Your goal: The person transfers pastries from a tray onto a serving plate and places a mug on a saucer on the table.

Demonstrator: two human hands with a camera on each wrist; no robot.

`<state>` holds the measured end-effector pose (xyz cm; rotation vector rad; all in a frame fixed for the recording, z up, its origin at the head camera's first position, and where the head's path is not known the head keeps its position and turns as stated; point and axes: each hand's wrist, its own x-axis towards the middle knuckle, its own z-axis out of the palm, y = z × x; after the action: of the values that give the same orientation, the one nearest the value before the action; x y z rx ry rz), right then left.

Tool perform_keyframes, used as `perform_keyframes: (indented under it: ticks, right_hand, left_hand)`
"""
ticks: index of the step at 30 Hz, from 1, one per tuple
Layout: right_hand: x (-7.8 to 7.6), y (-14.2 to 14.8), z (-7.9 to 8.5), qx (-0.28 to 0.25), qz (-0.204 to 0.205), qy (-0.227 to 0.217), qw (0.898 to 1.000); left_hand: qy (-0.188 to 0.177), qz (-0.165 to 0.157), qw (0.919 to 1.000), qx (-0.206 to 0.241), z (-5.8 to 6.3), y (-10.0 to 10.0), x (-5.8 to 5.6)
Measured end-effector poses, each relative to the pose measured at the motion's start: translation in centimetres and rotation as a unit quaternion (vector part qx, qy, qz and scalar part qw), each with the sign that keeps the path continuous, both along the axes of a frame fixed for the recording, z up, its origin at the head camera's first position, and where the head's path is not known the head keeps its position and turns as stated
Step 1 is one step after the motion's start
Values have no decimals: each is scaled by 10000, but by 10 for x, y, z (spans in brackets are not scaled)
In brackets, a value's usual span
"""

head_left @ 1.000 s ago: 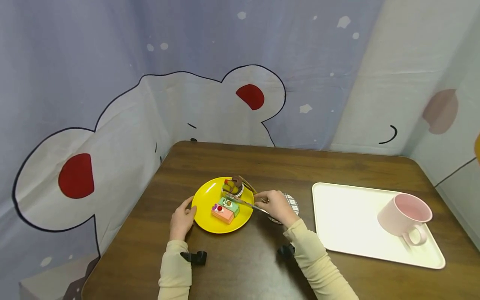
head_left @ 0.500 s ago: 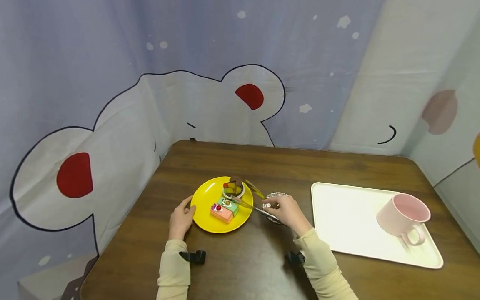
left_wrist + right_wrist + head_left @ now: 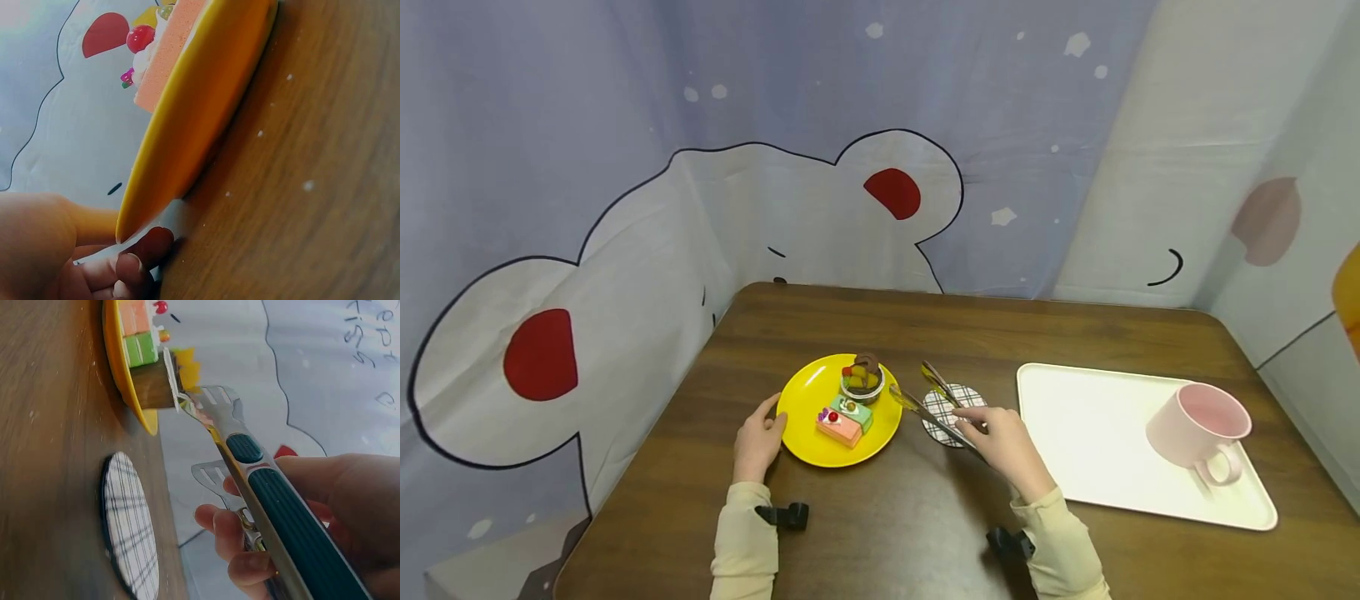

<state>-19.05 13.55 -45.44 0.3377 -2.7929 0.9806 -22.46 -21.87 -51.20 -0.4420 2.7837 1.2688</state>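
My left hand (image 3: 756, 442) pinches the left rim of a yellow plate (image 3: 801, 417); the left wrist view shows the thumb at the rim and curled fingers (image 3: 147, 247) underneath. On the plate lie an orange slice of toy cake (image 3: 840, 429), a green slice (image 3: 856, 410) beside it, and a toy fruit-and-chocolate cup dessert (image 3: 862, 385) behind. My right hand (image 3: 1011, 450) grips metal food tongs (image 3: 294, 525) with dark green grips. The tongs' two arms are spread, with nothing between their slotted ends, just right of the plate.
A round plaid coaster (image 3: 973, 398) lies under the tongs, right of the plate. Farther right, a white rectangular tray (image 3: 1075, 433) bears a pink mug (image 3: 1172, 429). A printed curtain (image 3: 1000, 125) hangs behind the wooden table (image 3: 880, 533).
My right hand has drawn the tongs back to the right, away from the cup dessert, and their arms have spread clear of it. The left hand stays at the plate rim.
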Motion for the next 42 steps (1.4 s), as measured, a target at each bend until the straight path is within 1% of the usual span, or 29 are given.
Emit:
perform_keyframes:
  ticks: [3, 9, 13, 17, 19, 28, 31, 36, 38, 42]
  right_hand:
    - [5, 10, -1, -91, -191, 4, 9998]
    - [15, 31, -2, -226, -594, -165, 9978]
    - [22, 43, -2, -99, -804, -203, 9965]
    - [29, 54, -3, 85, -980, -82, 9951]
    - [32, 59, -3, 150, -1089, -90, 9939]
    - [45, 81, -3, 223, -1538, -406, 9870]
    - [48, 88, -4, 236, -1725, -327, 9842]
    - [53, 101, -8, 266, -2018, 63, 9790]
    - [55, 107, -9, 300, -2125, 154, 9766]
    - [59, 117, -12, 320, -2304, 109, 9725]
  left_hand:
    - [-6, 25, 10000, -10, 0, 0, 0]
    - [-62, 26, 10000, 11, 2, 1, 0]
    - [-88, 35, 9999, 57, 1, 0, 0]
    - [-68, 46, 10000, 39, 1, 0, 1]
    - [-65, 32, 10000, 35, 1, -1, 0]
    - [-52, 5, 10000, 46, -1, -2, 0]
    - [-26, 3, 9999, 101, -1, -2, -1]
    - [-25, 15, 9999, 142, -1, -2, -2]
    - [-15, 8, 9999, 108, 0, -1, -1]
    - [-51, 11, 10000, 63, -1, -1, -1]
